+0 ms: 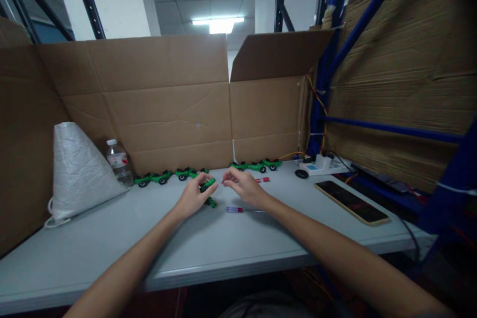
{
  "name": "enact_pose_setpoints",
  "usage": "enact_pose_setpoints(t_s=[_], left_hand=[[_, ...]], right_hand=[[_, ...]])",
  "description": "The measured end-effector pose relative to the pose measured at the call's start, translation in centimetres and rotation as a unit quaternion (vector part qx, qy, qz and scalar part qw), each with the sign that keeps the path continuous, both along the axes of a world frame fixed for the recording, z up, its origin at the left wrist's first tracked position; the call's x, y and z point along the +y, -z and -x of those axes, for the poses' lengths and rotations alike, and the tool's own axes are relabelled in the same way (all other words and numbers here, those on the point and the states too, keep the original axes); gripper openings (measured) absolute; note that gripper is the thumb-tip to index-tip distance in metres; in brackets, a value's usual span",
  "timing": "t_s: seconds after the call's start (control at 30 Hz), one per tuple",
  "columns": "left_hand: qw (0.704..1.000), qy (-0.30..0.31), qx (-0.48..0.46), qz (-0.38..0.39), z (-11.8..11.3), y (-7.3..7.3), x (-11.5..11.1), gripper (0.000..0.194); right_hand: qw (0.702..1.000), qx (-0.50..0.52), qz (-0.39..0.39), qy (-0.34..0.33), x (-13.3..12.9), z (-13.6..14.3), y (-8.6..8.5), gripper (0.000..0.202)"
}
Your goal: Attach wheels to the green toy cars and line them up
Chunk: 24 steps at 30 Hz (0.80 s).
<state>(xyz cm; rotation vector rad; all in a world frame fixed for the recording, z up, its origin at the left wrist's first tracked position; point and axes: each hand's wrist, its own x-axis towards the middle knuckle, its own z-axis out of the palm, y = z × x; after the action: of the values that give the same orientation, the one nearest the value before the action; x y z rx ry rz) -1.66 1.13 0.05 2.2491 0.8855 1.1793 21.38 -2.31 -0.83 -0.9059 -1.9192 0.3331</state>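
My left hand (194, 194) is closed around a green toy car part (207, 185), whose lower end sticks out below the fingers. Just to its right, my right hand (244, 186) has its thumb and fingers pinched together. A tiny reddish bit shows at those fingertips, too small to name. The hands are close but apart, a little above the table. Below the right hand lies a screwdriver (234, 209) with a clear purplish and red handle, its shaft pointing right. Behind that hand a red-handled tool (263, 179) is partly hidden.
Several green toy cars (152, 179) line the back of the white table (112, 238). At left stand a white bag (80, 174) and a water bottle (119, 163). A phone (352, 202), a power strip (320, 165) and a black ring (301, 174) lie right. Cardboard walls (167, 109) enclose the table.
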Motion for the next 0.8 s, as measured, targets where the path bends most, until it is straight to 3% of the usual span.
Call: enact_pose_setpoints(t_s=[0.2, 0.37, 0.53, 0.63, 0.8], left_hand=[[0.993, 0.011, 0.074, -0.088, -0.3, -0.8, -1.4, 0.024], [0.991, 0.032, 0.092, -0.096, -0.3, -1.2, -1.7, 0.027], [0.989, 0.03, 0.097, -0.105, -0.1, -1.2, -1.8, 0.024], [0.99, 0.023, 0.097, -0.103, 0.0, -1.2, -1.7, 0.024], [0.993, 0.012, 0.095, -0.073, 0.1, -1.1, -1.3, 0.03]], right_hand=[[0.997, 0.07, 0.02, -0.04, -0.1, 0.9, 0.3, 0.008], [0.984, 0.129, 0.074, -0.093, 0.0, 1.3, 0.6, 0.016], [0.979, 0.147, 0.097, -0.104, -0.1, 1.3, 0.5, 0.02], [0.982, 0.133, 0.085, -0.1, -0.1, 1.3, 0.6, 0.018], [0.996, 0.065, -0.009, -0.061, -0.1, 1.2, 0.6, 0.01]])
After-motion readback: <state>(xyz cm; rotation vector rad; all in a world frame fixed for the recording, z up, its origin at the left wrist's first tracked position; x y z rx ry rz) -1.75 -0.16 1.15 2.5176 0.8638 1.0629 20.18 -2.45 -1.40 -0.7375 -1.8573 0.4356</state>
